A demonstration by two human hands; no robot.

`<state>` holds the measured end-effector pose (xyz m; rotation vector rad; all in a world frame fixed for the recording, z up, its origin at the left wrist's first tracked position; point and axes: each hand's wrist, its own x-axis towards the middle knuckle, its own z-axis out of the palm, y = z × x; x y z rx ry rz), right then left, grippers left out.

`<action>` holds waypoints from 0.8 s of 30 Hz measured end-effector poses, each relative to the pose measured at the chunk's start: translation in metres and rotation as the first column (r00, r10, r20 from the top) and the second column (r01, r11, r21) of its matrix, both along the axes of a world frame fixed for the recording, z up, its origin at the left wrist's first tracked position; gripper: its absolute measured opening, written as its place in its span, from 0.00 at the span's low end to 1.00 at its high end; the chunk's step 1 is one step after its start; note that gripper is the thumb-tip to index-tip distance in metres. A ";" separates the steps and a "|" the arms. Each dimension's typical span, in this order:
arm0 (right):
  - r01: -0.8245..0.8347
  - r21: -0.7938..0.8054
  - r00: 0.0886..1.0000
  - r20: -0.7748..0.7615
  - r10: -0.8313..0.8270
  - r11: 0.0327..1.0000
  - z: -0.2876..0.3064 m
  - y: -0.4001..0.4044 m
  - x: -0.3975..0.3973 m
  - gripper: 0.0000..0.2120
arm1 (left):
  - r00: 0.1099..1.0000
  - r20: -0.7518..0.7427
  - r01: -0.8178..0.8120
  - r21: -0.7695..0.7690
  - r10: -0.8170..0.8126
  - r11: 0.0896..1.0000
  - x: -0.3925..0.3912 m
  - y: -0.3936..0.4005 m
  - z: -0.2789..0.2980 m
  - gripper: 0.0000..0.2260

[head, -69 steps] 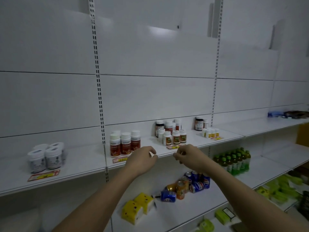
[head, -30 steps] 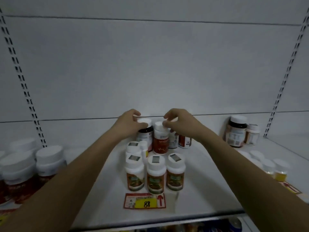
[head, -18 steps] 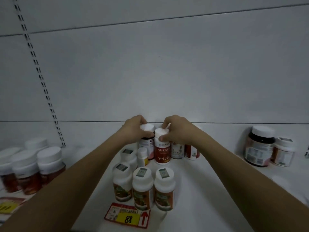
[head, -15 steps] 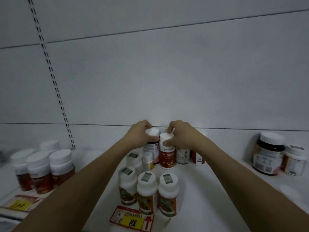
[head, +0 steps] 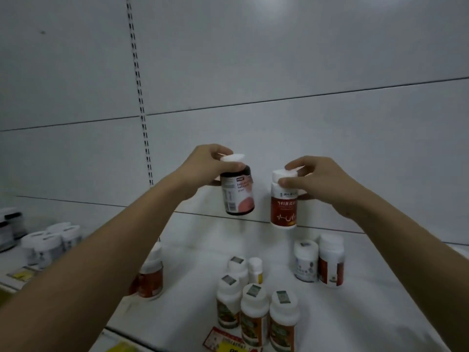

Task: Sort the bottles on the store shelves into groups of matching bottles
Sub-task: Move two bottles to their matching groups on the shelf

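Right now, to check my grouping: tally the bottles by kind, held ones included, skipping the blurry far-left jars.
Dark bottle, left hand: 1
Red-label bottle, right hand: 1
Sticker-capped bottles: 4
Small yellow-label bottle: 1
Pale-label bottle: 1
Orange-red-label bottles on shelf: 2
Total: 10

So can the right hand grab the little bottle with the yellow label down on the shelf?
Probably not yet. The right hand is already holding the red-label bottle up in the air, so it is full. Nothing covers the little yellow-label bottle from above, but taller bottles stand close beside it.
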<state>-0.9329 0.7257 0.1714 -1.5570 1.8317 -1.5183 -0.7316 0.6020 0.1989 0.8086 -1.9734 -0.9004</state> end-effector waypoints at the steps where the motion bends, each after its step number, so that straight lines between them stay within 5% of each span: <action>1: -0.031 -0.004 0.999 0.029 0.031 1.000 0.007 0.004 0.008 0.16 | 1.000 -0.008 0.013 0.010 -0.013 1.000 0.010 0.002 0.004 0.19; 12: -0.183 0.041 0.978 0.114 0.177 0.982 0.025 -0.007 0.150 0.14 | 0.998 -0.061 -0.027 0.059 0.030 0.998 0.157 0.004 -0.001 0.23; 24: -0.146 0.100 0.974 0.191 0.125 0.984 0.025 -0.046 0.288 0.16 | 0.983 -0.159 -0.075 0.078 0.087 0.994 0.304 -0.018 -0.011 0.22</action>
